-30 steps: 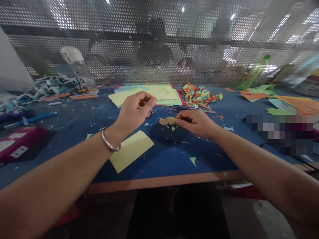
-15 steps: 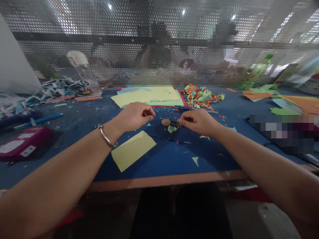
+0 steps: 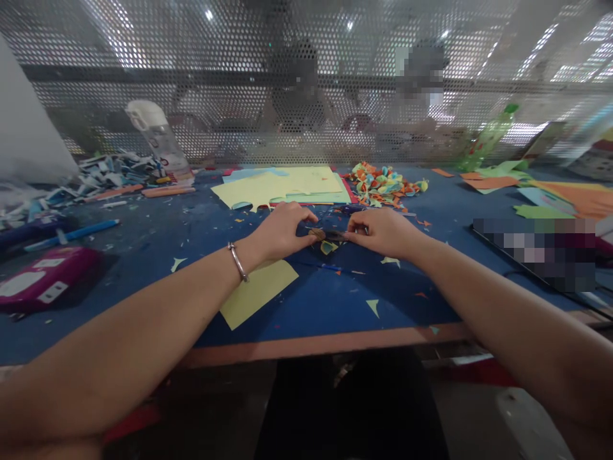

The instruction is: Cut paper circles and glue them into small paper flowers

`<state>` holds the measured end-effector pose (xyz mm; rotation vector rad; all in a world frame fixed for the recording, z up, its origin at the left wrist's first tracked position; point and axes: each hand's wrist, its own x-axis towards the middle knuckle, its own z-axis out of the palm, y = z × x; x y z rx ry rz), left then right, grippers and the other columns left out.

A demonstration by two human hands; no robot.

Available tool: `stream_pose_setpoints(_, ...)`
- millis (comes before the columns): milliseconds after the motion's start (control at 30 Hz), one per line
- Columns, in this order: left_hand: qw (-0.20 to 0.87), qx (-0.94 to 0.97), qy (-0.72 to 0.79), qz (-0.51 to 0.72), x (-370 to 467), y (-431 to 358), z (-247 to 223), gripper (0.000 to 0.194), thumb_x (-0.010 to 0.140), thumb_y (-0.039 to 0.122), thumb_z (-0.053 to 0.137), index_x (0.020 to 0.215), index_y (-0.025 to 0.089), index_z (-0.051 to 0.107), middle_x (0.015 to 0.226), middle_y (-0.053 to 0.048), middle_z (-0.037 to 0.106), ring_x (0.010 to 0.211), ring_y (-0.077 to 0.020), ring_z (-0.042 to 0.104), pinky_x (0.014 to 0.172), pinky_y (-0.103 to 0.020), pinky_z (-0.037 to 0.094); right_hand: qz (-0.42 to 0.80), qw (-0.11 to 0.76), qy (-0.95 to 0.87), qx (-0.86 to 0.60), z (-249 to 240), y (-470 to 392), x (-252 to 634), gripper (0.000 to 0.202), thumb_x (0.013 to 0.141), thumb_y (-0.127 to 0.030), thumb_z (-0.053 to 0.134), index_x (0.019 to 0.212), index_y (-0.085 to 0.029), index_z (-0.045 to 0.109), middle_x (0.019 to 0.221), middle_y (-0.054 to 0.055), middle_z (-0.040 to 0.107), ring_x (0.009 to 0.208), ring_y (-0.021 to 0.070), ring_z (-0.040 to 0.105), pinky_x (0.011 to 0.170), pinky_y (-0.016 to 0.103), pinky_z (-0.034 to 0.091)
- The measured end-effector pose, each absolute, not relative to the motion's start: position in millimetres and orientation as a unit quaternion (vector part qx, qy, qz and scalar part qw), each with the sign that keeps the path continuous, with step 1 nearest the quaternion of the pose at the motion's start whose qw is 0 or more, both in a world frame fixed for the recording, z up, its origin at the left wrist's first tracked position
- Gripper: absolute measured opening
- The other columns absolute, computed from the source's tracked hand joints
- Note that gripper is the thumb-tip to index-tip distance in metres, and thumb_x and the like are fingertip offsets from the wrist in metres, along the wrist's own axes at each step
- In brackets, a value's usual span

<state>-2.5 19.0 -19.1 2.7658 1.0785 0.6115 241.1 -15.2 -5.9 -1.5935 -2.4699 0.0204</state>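
My left hand, with a silver bangle at its wrist, has its fingertips at a small round brown piece. My right hand pinches the end of a thin dark item that reaches toward the brown piece; what it is cannot be made out. Just below lie small cut paper pieces. A thin blue pen or brush lies nearer me. The yellow paper rectangle is partly under my left wrist.
Behind the hands are stacked coloured sheets and a heap of folded paper bits. A white-lidded bottle, a magenta box and a blue pen stand or lie left. At right are a green bottle and a dark device.
My left hand has moved right to the brown piece, and its forearm now covers part of the yellow rectangle. My right hand has barely moved.
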Motion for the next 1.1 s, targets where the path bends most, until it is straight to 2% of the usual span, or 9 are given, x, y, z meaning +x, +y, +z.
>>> stream_pose_setpoints(67, 0.062, 0.911, 0.360, 0.192, -1, 19, -21, 0.040, 0.086, 0.044, 0.060, 0.114, 0.016, 0.069, 0.112, -0.015, 0.066, 0.111, -0.0290, 0.055, 0.099, -0.043, 0.039, 0.003, 0.081, -0.835, -0.544, -5, -15, 243, 0.024, 0.088, -0.040, 0.058, 0.089, -0.018, 0.069, 0.075, 0.003, 0.067, 0.065, 0.0156, 0.055, 0.059, 0.027, 0.030)
stream_pose_setpoints(167, 0.069, 0.914, 0.364, 0.164, 2, 20, -22, 0.033, 0.085, 0.045, 0.060, 0.101, 0.018, 0.070, 0.104, -0.012, 0.067, 0.107, -0.0286, 0.055, 0.098, -0.042, 0.039, 0.004, 0.067, -0.835, -0.546, -3, -15, 244, 0.025, 0.088, -0.041, 0.059, 0.090, -0.018, 0.069, 0.078, 0.004, 0.068, 0.067, 0.0158, 0.057, 0.059, 0.027, 0.031)
stream_pose_setpoints(333, 0.039, 0.916, 0.376, 0.134, -13, 20, -7, 0.033, 0.082, 0.048, 0.063, 0.093, 0.018, 0.071, 0.102, -0.013, 0.070, 0.103, -0.0299, 0.057, 0.096, -0.044, 0.037, 0.001, 0.049, -0.840, -0.540, -1, -19, 244, 0.023, 0.088, -0.039, 0.059, 0.091, -0.019, 0.069, 0.079, 0.004, 0.070, 0.066, 0.0158, 0.057, 0.059, 0.027, 0.031)
stream_pose_setpoints(433, 0.079, 0.910, 0.397, 0.089, -32, 14, 13, 0.039, 0.084, 0.056, 0.059, 0.090, 0.020, 0.072, 0.093, -0.010, 0.072, 0.084, -0.0255, 0.062, 0.077, -0.036, 0.041, 0.008, 0.035, -0.837, -0.546, 1, -22, 242, 0.023, 0.088, -0.038, 0.059, 0.092, -0.018, 0.069, 0.079, 0.004, 0.070, 0.065, 0.0161, 0.057, 0.058, 0.027, 0.031)
stream_pose_setpoints(533, 0.136, 0.884, 0.448, -0.010, -48, 6, 30, 0.035, 0.078, 0.057, 0.065, 0.079, 0.023, 0.072, 0.080, -0.007, 0.071, 0.066, -0.0217, 0.061, 0.061, -0.032, 0.036, 0.010, 0.027, -0.836, -0.548, 2, -25, 240, 0.021, 0.088, -0.036, 0.058, 0.091, -0.018, 0.069, 0.080, 0.005, 0.071, 0.065, 0.0159, 0.058, 0.059, 0.027, 0.031)
stream_pose_setpoints(733, 0.168, 0.876, 0.445, -0.081, -51, -4, 34, 0.043, 0.062, 0.057, 0.077, 0.085, 0.022, 0.067, 0.082, -0.007, 0.069, 0.066, -0.0229, 0.061, 0.057, -0.031, 0.035, 0.028, 0.015, -0.836, -0.547, 5, -29, 237, 0.020, 0.088, -0.034, 0.057, 0.088, -0.018, 0.068, 0.081, 0.006, 0.070, 0.064, 0.0146, 0.057, 0.057, 0.027, 0.030)
stream_pose_setpoints(867, 0.175, 0.880, 0.432, -0.091, -47, -5, 31, 0.041, 0.065, 0.053, 0.074, 0.090, 0.022, 0.066, 0.080, -0.006, 0.067, 0.066, -0.0230, 0.061, 0.056, -0.031, 0.036, 0.036, 0.013, -0.835, -0.549, 5, -30, 237, 0.018, 0.087, -0.034, 0.057, 0.086, -0.018, 0.066, 0.079, 0.005, 0.070, 0.063, 0.0142, 0.056, 0.055, 0.027, 0.030)
stream_pose_setpoints(1000, 0.195, 0.885, 0.417, -0.065, -51, -3, 29, 0.054, 0.064, 0.054, 0.076, 0.105, 0.022, 0.061, 0.097, -0.007, 0.067, 0.074, -0.0226, 0.062, 0.059, -0.030, 0.039, 0.049, 0.027, -0.828, -0.558, 5, -31, 236, 0.015, 0.084, -0.032, 0.059, 0.079, -0.018, 0.064, 0.074, 0.004, 0.068, 0.060, 0.0141, 0.055, 0.055, 0.027, 0.031)
stream_pose_setpoints(1100, 0.194, 0.889, 0.409, -0.072, -52, -3, 30, 0.046, 0.065, 0.050, 0.075, 0.098, 0.022, 0.061, 0.092, -0.006, 0.065, 0.072, -0.0213, 0.059, 0.058, -0.029, 0.039, 0.068, 0.048, -0.827, -0.555, 4, -31, 235, 0.013, 0.082, -0.029, 0.059, 0.076, -0.018, 0.063, 0.071, 0.003, 0.067, 0.060, 0.0134, 0.055, 0.056, 0.027, 0.032)
